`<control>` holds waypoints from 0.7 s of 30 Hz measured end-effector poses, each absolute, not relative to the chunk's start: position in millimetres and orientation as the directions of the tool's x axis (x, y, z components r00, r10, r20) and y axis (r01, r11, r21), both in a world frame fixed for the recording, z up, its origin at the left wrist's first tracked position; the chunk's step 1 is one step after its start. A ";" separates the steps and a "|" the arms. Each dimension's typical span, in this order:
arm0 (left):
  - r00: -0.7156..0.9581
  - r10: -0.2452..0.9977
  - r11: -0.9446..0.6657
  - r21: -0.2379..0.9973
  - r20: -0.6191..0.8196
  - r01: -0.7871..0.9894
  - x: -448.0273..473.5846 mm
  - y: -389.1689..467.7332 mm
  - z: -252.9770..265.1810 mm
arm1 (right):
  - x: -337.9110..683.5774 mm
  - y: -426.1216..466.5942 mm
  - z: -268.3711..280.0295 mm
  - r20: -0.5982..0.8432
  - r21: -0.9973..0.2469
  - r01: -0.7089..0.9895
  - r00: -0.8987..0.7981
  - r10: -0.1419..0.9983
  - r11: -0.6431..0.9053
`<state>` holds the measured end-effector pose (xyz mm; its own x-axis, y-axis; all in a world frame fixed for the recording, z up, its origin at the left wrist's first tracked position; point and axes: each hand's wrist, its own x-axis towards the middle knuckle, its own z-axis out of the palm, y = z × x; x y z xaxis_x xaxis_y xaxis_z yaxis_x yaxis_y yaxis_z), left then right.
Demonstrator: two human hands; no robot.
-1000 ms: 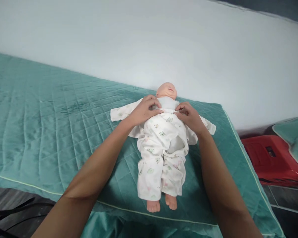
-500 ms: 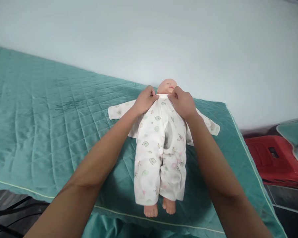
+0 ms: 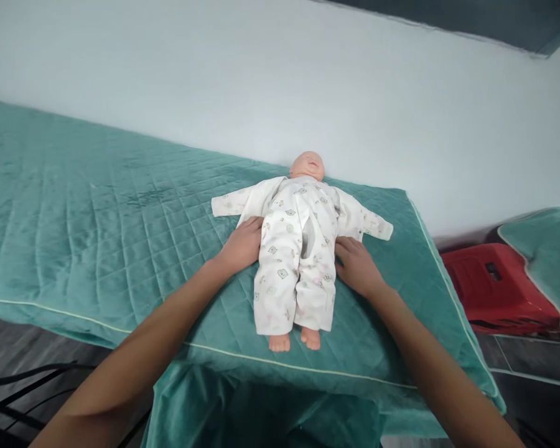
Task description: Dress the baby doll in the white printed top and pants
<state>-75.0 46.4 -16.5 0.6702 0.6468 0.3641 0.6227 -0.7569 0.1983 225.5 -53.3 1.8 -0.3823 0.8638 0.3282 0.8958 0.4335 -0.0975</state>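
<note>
A baby doll (image 3: 307, 165) lies on its back with its arms spread and bare feet toward me. It wears a white patterned long-sleeved top (image 3: 264, 198) and white printed trousers (image 3: 280, 261) that are pulled up high on the chest, with an opening at the crotch. Against the trousers' left edge rests my left hand (image 3: 243, 244), fingers stretched and close to the top's hem. My right hand (image 3: 358, 266) touches the opposite edge at hip height, its fingers extended. Some fingertips are hidden by the cloth.
The doll is on a green quilted cover (image 3: 121, 249) with a pale piped edge, next to a white wall (image 3: 214, 74). To the right stands a red plastic case or box (image 3: 499, 286), partly under another green cloth (image 3: 546, 242). Black metal legs (image 3: 23, 392) show at lower left.
Both hands have let go of the trousers' waistband at the doll's chest and moved down to the sides of its hips. The view has shifted, showing more floor and a dark panel above.
</note>
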 end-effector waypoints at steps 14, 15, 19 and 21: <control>0.822 0.483 -0.869 0.050 0.300 0.492 -57.7 42.7 -5.9 | 229.5 -68.9 10.9 0.310 0.067 0.827 -0.549 0.776 0.558; 0.827 0.472 -0.871 0.018 0.305 0.490 -57.9 41.9 -5.3 | 231.3 -74.7 9.5 0.329 0.040 0.828 -0.540 0.775 0.560; 0.832 0.419 -0.869 -0.107 0.363 0.484 -69.7 28.8 -2.9 | 235.0 -88.1 3.3 0.334 0.036 0.835 -0.528 0.781 0.549; 0.808 0.420 -0.852 -0.128 0.412 0.508 -82.9 17.2 -3.4 | 233.4 -92.0 1.6 0.324 0.040 0.842 -0.521 0.790 0.538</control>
<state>-82.9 17.2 -3.4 0.8084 0.4202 0.4123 0.5081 -0.8517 -0.1284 233.4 -92.0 1.6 -0.5206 0.7897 0.3245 0.8418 0.5383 0.0404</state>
